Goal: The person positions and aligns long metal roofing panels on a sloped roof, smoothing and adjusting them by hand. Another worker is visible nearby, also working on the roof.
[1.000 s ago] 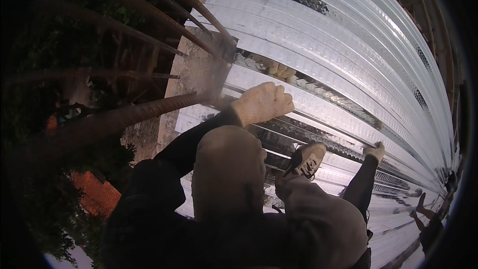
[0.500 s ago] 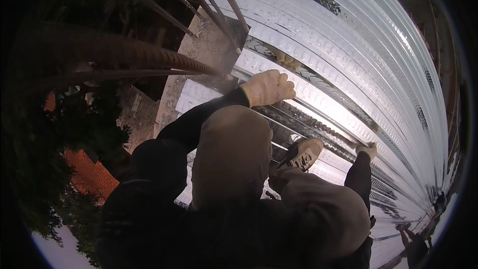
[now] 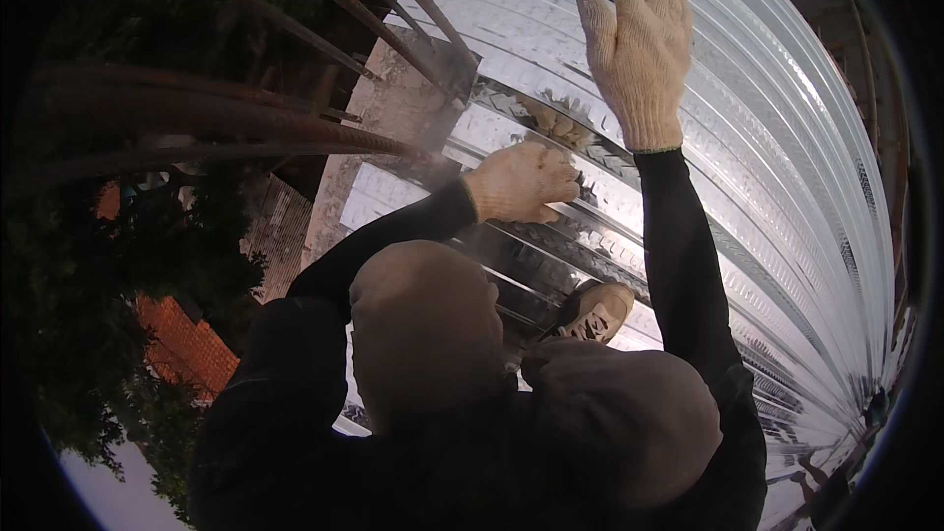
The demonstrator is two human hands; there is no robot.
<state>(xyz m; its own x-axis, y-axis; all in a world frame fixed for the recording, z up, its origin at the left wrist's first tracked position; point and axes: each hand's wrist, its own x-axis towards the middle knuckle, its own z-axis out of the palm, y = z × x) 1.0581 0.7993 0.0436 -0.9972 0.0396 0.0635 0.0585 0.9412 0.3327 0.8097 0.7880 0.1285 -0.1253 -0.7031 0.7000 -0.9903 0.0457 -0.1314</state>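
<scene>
My left hand [image 3: 521,180], in a cream knit glove, has its fingers curled over the edge of a silver metal strip [image 3: 600,226] among the ribbed sheets. Higher up and to the right, my right hand [image 3: 639,49], gloved alike, is stretched out with fingers extended over the ribbed sheets [image 3: 767,138]; I cannot tell whether it touches them. My shoe [image 3: 595,313] is on the sheets below, between my bent knees. Dark gaps show between some strips, one with rubble-like pieces [image 3: 551,116] in it.
Rusty rebar [image 3: 305,133] juts out from a concrete edge [image 3: 388,88] on the left. Beyond it are a drop, trees [image 3: 88,364], a red tiled roof [image 3: 187,344] and a corrugated roof [image 3: 275,236]. Small parts of what seems another person [image 3: 816,482] show at the lower right.
My right hand has left the strip at the lower right and swung up and forward, its fingers now extended. My left hand stays on the metal, shifted slightly.
</scene>
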